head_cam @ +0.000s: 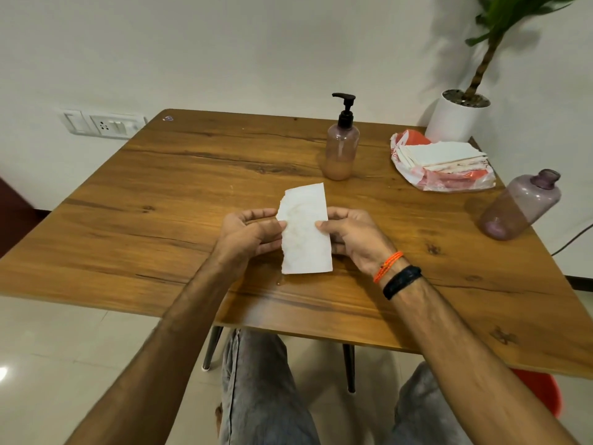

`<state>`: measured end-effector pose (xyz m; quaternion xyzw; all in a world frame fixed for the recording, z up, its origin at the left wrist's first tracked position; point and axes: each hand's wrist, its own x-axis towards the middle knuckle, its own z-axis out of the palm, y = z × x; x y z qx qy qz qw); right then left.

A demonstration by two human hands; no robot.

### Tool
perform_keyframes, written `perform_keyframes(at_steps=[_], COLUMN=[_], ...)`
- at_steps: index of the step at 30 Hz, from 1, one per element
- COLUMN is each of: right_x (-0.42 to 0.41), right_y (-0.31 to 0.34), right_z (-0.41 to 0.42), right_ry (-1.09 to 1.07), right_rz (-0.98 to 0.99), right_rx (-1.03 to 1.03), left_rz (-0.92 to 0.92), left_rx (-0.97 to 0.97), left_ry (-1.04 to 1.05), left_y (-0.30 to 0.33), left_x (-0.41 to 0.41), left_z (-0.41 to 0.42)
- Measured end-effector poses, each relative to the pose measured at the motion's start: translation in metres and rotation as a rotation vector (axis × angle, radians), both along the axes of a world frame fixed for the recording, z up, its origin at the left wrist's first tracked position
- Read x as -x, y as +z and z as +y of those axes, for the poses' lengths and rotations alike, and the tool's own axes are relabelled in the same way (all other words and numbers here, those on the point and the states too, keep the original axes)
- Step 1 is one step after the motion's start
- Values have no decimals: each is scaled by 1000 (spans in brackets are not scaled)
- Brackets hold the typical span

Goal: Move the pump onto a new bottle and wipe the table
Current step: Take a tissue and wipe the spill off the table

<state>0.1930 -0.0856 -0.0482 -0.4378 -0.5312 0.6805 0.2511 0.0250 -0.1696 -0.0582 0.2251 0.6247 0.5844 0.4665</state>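
Note:
A white paper tissue (305,229) with faint brownish stains is held flat above the wooden table (160,194). My left hand (248,234) pinches its left edge and my right hand (351,234) pinches its right edge. Behind it stands a pinkish bottle (340,152) with some peach liquid at the bottom and a black pump (345,107) screwed on top. A second purple bottle (519,205) stands at the right edge, open at the neck and nearly empty. A small wet patch (280,282) shows on the table just below the tissue.
A plastic packet with a stack of white tissues (441,163) lies at the back right. A white pot with a plant (457,115) stands behind it. A wall socket (102,123) is at the left. My knees are under the table's near edge.

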Motion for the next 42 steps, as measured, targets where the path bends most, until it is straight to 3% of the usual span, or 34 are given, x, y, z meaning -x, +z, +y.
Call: perform_keyframes(at_steps=[13,20,23,29,32,35,38,42], right_x=[-6,-7,-5,-3,-1,0,3,17], right_y=[-5,-12,-13,-10,-8,-2,0,-15], right_z=[1,-2,-1,-4,3,16,23,27], right_ry=[-15,-30,-66,113,-11,-242,-197,198], right_rz=[133,114,152,95,126,-134,-463,-714], right_rx=[-99,-202,-100,-9,-59,-494,-1032,-1126], left_rz=[96,67,81,138,146,533,959,1236], left_rx=[-108,-29,-24,-46,-106,-102,-9,24], left_ry=[-22,-8,5,-14,-68,-74,-170,-224], left_y=[0,3,4,1,-2,-11,-27,-45], left_x=[1,-4,-9,-7,5,24,40,45], left_z=[0,0,1,3,0,-8,-19,-26])
